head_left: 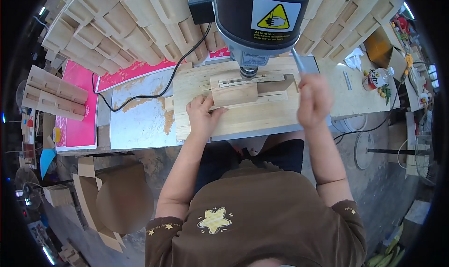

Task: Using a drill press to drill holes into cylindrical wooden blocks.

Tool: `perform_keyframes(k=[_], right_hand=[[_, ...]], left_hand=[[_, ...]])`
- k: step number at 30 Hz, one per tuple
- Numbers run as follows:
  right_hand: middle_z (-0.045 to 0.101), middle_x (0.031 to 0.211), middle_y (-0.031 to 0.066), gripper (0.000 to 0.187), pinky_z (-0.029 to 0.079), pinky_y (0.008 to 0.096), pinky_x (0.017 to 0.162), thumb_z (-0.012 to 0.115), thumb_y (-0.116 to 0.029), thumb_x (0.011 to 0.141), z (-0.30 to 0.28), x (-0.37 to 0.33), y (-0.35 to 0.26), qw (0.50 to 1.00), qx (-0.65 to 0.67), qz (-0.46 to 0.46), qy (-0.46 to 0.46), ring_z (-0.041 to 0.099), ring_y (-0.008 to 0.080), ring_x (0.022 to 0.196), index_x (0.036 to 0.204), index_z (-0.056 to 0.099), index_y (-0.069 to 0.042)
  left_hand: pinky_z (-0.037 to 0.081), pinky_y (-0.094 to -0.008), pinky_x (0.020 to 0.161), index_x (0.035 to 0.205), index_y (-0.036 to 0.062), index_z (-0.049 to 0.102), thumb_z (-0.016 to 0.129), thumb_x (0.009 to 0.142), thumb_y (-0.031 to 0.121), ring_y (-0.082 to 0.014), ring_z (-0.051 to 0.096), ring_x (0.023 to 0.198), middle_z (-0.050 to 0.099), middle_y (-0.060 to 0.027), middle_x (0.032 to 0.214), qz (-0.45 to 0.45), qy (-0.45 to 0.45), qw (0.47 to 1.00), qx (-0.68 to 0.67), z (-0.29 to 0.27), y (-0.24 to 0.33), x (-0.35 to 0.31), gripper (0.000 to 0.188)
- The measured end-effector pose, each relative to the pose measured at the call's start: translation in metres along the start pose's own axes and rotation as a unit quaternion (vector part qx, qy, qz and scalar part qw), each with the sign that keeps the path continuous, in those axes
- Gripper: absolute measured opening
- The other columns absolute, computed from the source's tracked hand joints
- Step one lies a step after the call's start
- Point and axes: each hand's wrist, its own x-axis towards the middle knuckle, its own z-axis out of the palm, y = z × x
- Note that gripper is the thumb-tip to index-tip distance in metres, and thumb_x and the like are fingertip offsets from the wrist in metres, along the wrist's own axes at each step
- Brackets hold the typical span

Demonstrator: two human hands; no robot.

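Note:
A dark drill press (257, 14) stands in front of me, its chuck (248, 72) directly above a pale wooden block (234, 93) with a rounded face. The block sits in a wooden jig (271, 96) on a light board (243, 119). My left hand (204, 113) is at the block's left end, fingers curled behind it and thumb along the near edge, steadying it. At the right, my right hand (315, 101) is closed in a fist around the end of the drill press lever (298, 61). The drill tip is hard to make out.
Stacked wooden blocks (103, 28) rise behind the press on both sides. Two more blocks (56, 94) stand on the pink sheet (77, 133) at left. A black cable (140, 97) crosses the table. A plastic bottle (376, 79) stands at right; an open cardboard box (89, 197) is below left.

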Motion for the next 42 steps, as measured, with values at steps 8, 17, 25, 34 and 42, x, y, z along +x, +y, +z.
perform_keyframes(k=[8, 17, 25, 34, 42], right_hand=[[0.054, 0.066, 0.0187, 0.024, 0.042, 0.0328, 0.057, 0.049, -0.016, 0.09, 0.025, 0.162, 0.035, 0.988, -0.09, 0.126, -0.028, 0.054, 0.0277, 0.06, 0.078, 0.057, 0.003], [0.047, 0.062, 0.0, 0.02, 0.034, 0.0205, 0.053, 0.054, -0.015, 0.092, -0.012, 0.117, -0.01, 0.993, -0.018, 0.089, -0.074, 0.042, 0.0052, 0.059, 0.085, 0.062, 0.002], [0.06, 0.074, 0.0126, 0.01, 0.041, 0.029, 0.054, 0.055, -0.003, 0.085, -0.007, 0.019, -0.025, 0.986, 0.073, 0.15, -0.011, 0.053, 0.0181, 0.06, 0.088, 0.062, 0.003], [0.06, 0.092, 0.0146, 0.017, 0.044, 0.0343, 0.072, 0.058, -0.005, 0.082, 0.039, -0.046, 0.022, 0.998, 0.054, 0.039, 0.023, 0.055, 0.0272, 0.082, 0.098, 0.061, -0.001], [0.059, 0.073, 0.0108, 0.011, 0.044, 0.0329, 0.07, 0.058, -0.006, 0.082, 0.002, 0.011, 0.006, 0.998, 0.047, -0.019, 0.024, 0.056, 0.0245, 0.066, 0.09, 0.063, 0.0]], left_hand=[[0.031, -0.0398, 0.079, 0.108, 0.013, 0.064, 0.08, 0.061, 0.027, -0.0215, 0.052, 0.081, 0.052, -0.002, 0.078, 0.03, 0.021, 0.999, 0.008, 0.023, 0.034, 0.01, 0.051], [0.031, -0.0396, 0.078, 0.108, 0.0128, 0.064, 0.079, 0.062, 0.026, -0.0211, 0.052, 0.081, 0.053, -0.0012, 0.078, 0.004, 0.004, 1.0, 0.01, 0.022, 0.034, 0.008, 0.05], [0.031, -0.0401, 0.078, 0.108, 0.0127, 0.063, 0.08, 0.061, 0.027, -0.0213, 0.052, 0.082, 0.054, -0.0006, 0.079, -0.001, -0.004, 1.0, 0.02, 0.023, 0.032, 0.006, 0.051], [0.032, -0.0397, 0.078, 0.106, 0.0131, 0.064, 0.08, 0.061, 0.027, -0.0209, 0.052, 0.081, 0.054, -0.0005, 0.079, 0.003, 0.002, 1.0, 0.004, 0.025, 0.033, 0.008, 0.049], [0.032, -0.0384, 0.079, 0.106, 0.0129, 0.065, 0.08, 0.061, 0.026, -0.02, 0.052, 0.079, 0.055, 0.0005, 0.077, 0.004, 0.008, 1.0, 0.003, 0.022, 0.036, 0.01, 0.049]])
